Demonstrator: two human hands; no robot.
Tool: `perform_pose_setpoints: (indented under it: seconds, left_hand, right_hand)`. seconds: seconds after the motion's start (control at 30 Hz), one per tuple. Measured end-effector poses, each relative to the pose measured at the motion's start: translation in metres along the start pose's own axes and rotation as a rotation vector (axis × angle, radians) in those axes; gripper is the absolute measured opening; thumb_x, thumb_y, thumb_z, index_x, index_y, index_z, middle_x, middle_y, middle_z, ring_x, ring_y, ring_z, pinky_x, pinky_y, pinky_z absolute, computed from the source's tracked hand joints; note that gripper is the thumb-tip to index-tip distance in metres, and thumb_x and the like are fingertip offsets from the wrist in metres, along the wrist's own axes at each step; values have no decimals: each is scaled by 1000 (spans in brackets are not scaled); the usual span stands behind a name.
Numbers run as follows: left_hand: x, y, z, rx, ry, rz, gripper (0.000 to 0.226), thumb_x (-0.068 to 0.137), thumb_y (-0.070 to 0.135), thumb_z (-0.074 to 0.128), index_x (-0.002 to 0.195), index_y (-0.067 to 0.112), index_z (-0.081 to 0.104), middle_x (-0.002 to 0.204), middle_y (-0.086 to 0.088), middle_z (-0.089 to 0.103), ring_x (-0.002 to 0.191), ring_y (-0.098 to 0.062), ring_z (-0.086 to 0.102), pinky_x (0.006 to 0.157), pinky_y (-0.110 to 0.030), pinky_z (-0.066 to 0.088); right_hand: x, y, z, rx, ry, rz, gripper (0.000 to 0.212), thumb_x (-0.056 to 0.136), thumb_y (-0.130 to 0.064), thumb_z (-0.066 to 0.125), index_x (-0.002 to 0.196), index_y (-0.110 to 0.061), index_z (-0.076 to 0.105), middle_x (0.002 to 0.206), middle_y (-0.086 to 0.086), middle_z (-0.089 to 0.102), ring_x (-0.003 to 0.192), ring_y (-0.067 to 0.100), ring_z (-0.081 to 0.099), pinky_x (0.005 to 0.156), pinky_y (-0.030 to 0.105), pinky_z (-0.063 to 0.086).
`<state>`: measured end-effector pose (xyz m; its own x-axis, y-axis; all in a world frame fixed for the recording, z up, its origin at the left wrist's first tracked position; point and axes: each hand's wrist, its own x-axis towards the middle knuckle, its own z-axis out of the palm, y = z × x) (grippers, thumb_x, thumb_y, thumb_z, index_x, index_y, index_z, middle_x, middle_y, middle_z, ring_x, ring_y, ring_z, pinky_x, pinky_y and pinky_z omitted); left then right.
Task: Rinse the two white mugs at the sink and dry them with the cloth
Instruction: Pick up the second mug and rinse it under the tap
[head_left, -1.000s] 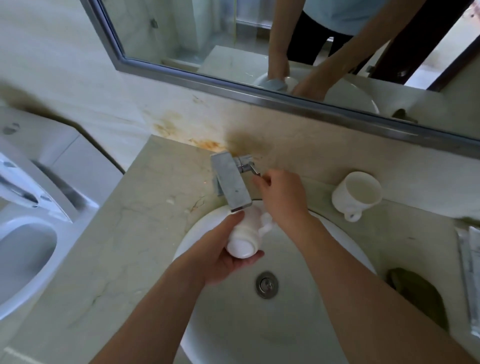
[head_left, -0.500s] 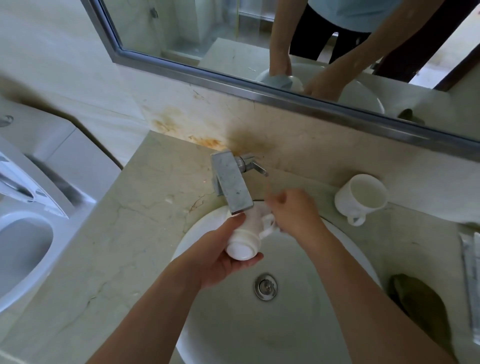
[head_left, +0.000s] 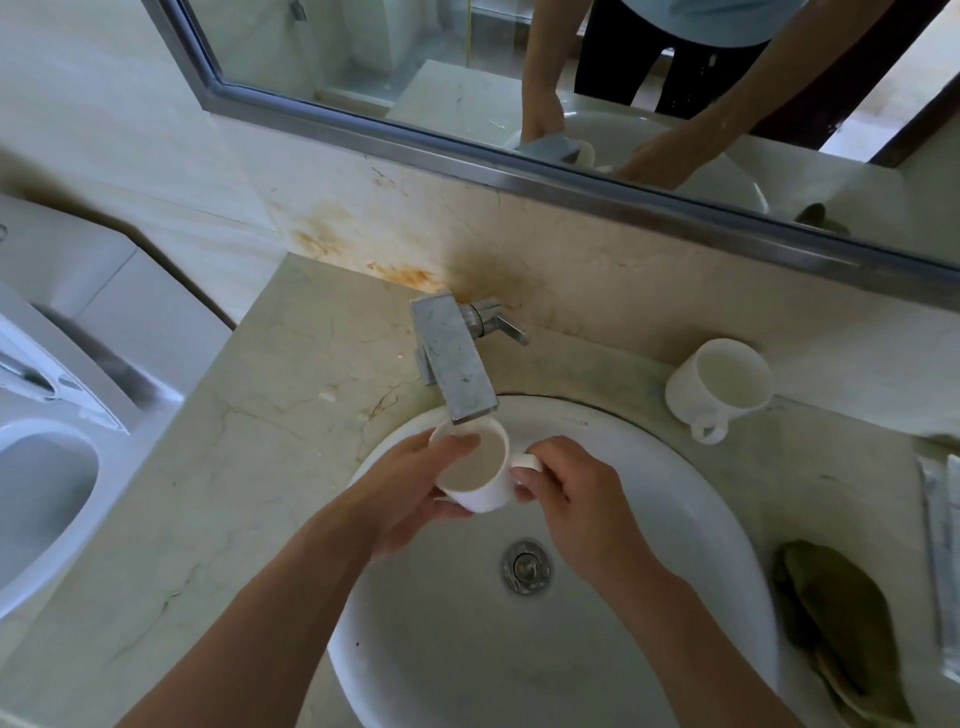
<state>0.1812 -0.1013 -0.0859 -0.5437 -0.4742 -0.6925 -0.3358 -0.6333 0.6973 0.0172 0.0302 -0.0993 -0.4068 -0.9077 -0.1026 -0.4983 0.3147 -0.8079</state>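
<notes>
Over the white sink basin I hold one white mug upright, its mouth just under the spout of the steel tap. My left hand wraps the mug's body from the left. My right hand pinches its handle on the right. The second white mug stands upright on the counter to the right of the tap, handle toward me. A dark green cloth lies crumpled on the counter at the basin's right edge. No stream of water is visible.
The drain sits mid-basin. A marble counter surrounds the basin. A toilet stands to the left. Wrapped packets lie at the right edge. A mirror hangs above the stained backsplash.
My right hand left the tap lever and came down to the mug's handle. The mug turned from bottom-toward-me to mouth-up beneath the spout.
</notes>
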Motion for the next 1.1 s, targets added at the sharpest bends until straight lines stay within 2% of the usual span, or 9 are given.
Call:
perform_pose_setpoints:
  seconds: [0.13, 0.23, 0.33, 0.4, 0.47, 0.57, 0.7, 0.87, 1.1]
  left_hand:
    - [12, 14, 12, 279, 191, -8, 31, 94, -12, 60, 114, 11, 68, 119, -16, 72, 89, -31, 76, 70, -49, 69]
    - [16, 24, 21, 373, 246, -38, 29, 94, -9, 51, 104, 13, 67, 96, -9, 76, 66, -34, 81, 65, -43, 68]
    - [16, 26, 28, 436, 327, -52, 23, 95, -1, 53, 92, 18, 66, 77, -1, 73, 52, -22, 75, 59, -33, 61]
    - [16, 22, 29, 523, 344, -66, 17, 98, 5, 54, 97, 18, 64, 74, -2, 68, 53, -20, 67, 46, -23, 45]
    - [18, 18, 30, 544, 297, -105, 15, 96, 4, 61, 108, 9, 68, 81, -6, 72, 67, -25, 72, 52, -23, 51]
    - [24, 23, 22, 749, 222, -118, 38, 84, 5, 80, 119, 8, 67, 96, -5, 77, 73, -20, 76, 65, -32, 63]
    - [28, 29, 17, 804, 103, -113, 26, 88, 9, 69, 113, 6, 70, 86, -7, 83, 57, -24, 80, 56, -34, 66]
    - [20, 19, 25, 368, 32, -291, 16, 94, 1, 65, 105, -2, 76, 78, -16, 81, 56, -21, 73, 41, -21, 52]
    - [27, 26, 22, 1110, 81, 31, 8, 91, -5, 69, 96, -1, 66, 98, -19, 77, 91, -34, 77, 70, -38, 60]
  right_hand:
    - [2, 6, 2, -187, 100, -206, 31, 102, -35, 53, 85, -9, 54, 88, -6, 55, 71, 12, 53, 58, 25, 46]
    - [-4, 4, 8, 30, 140, -41, 25, 94, -40, 69, 105, -19, 61, 104, -11, 60, 88, 3, 60, 71, 19, 50]
    - [-8, -3, 12, 330, -30, 152, 88, 73, -59, 89, 146, -38, 45, 140, -19, 56, 126, 2, 60, 99, 29, 58]
    - [-5, -8, 18, 399, -27, 175, 113, 63, -50, 100, 154, -44, 33, 141, -26, 55, 129, -2, 59, 101, 25, 57]
    - [-2, -11, 21, 368, -2, 189, 124, 57, -44, 104, 155, -48, 29, 137, -27, 58, 122, -5, 62, 97, 21, 58]
    - [4, -8, 15, 314, -94, 210, 122, 57, -39, 105, 152, -54, 30, 136, -23, 58, 115, -2, 66, 92, 21, 61]
    - [8, 2, 4, 428, -228, 258, 118, 68, -21, 100, 157, -51, 29, 142, -14, 58, 115, 6, 69, 82, 20, 61]
    - [-4, -3, 23, 528, -4, 332, 76, 75, -62, 71, 145, -40, 49, 122, -20, 71, 104, 1, 72, 75, 21, 60]
    - [-4, -5, 17, 624, -225, 463, 61, 99, -65, 41, 122, -14, 66, 81, 22, 75, 61, 29, 61, 57, 38, 44]
